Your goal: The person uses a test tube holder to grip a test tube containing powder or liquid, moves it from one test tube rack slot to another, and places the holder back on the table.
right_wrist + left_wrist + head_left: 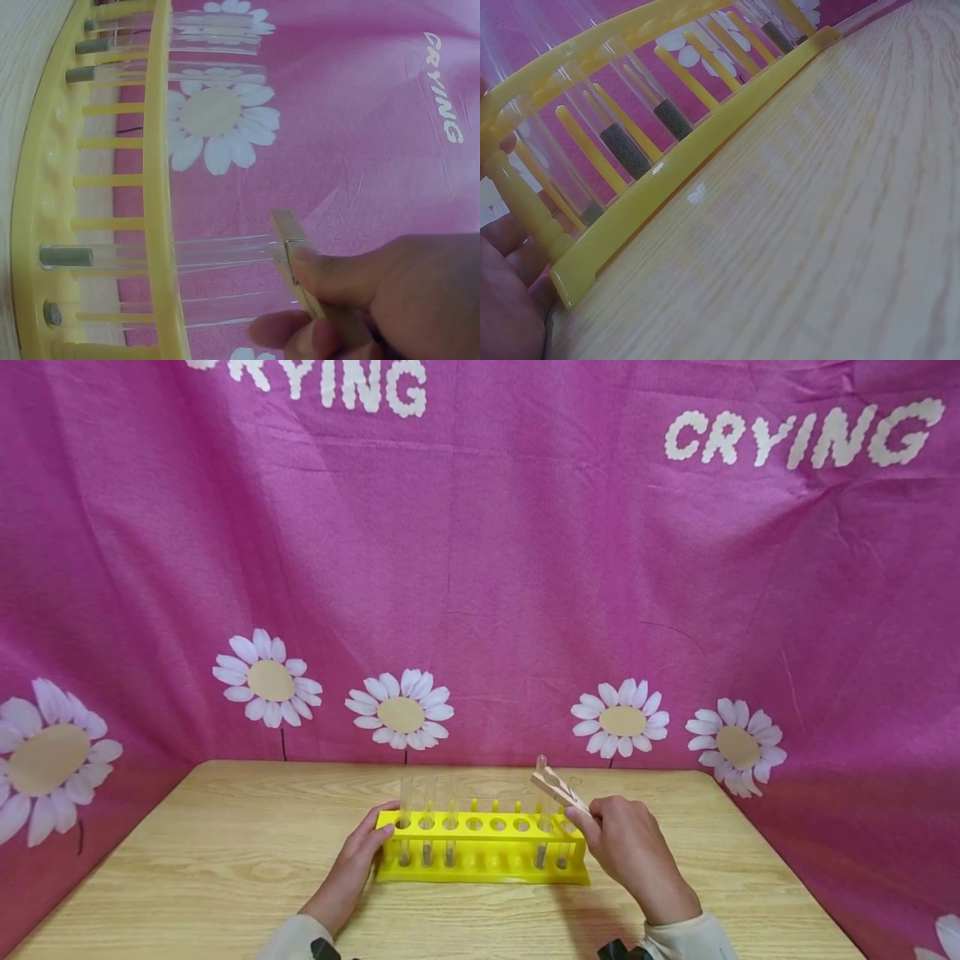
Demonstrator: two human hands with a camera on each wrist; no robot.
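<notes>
A yellow test tube rack [480, 875] stands on the table in the head view. My left hand [357, 856] grips its left end, with the thumb at the front and the fingers behind. My right hand [633, 847] holds a wooden test tube clamp [558, 791], pinched between thumb and fingers. In the right wrist view, the clamp's jaws are at the upper end of a clear test tube [217, 253], whose lower end, with dark grey contents, is in the rack. Beside it, in the end hole, stands another test tube [232, 309] with a little grey matter.
Three more test tubes stand at the rack's left, among them one [626, 150] with dark contents. Yellow pegs [112, 180] rise along the rack's back. Around it lies the wood-grain table [247, 835], and behind hangs a pink cloth [495, 568] with white daisies.
</notes>
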